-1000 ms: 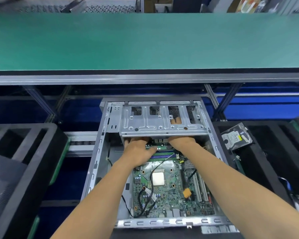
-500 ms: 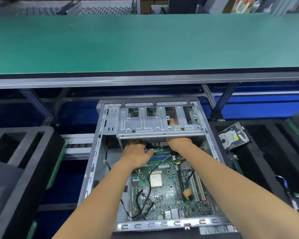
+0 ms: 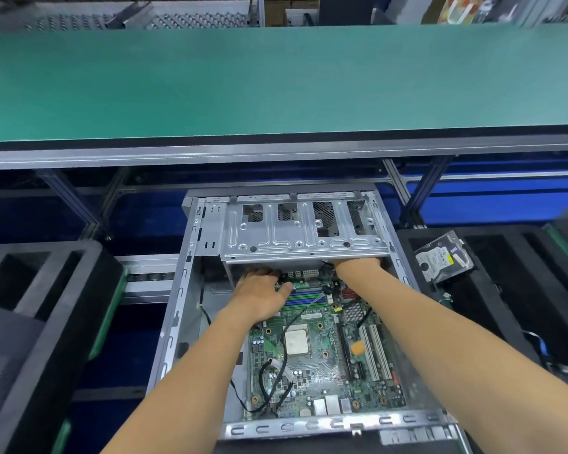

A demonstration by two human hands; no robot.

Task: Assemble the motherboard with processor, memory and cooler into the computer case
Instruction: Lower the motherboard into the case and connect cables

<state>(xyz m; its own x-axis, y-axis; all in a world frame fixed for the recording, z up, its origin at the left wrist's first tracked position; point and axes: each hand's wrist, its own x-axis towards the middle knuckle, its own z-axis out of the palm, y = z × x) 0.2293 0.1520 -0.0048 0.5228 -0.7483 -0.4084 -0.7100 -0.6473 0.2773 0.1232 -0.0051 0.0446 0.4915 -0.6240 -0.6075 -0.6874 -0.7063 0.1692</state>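
Black foam tray [image 3: 46, 290]: left edge of the frame; idle, no risk
Left hand [image 3: 263, 294]: centre, on the motherboard's [image 3: 312, 355] far edge; fingertips hidden under the drive cage [image 3: 305, 234], so grip cannot be told; a slip could scrape the board
Black cable [image 3: 286, 342]: crosses the processor [image 3: 296, 343]; may get pinched
Right hand [image 3: 358, 267]: fingers out of sight under the cage; sharp sheet metal could cut
Computer case [image 3: 177, 309]: holds the board, lower centre
Hard drive [image 3: 445, 257]: right, apart

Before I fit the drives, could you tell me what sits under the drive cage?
Under the drive cage go the motherboard far edge and both hands; the right hand is mostly hidden.
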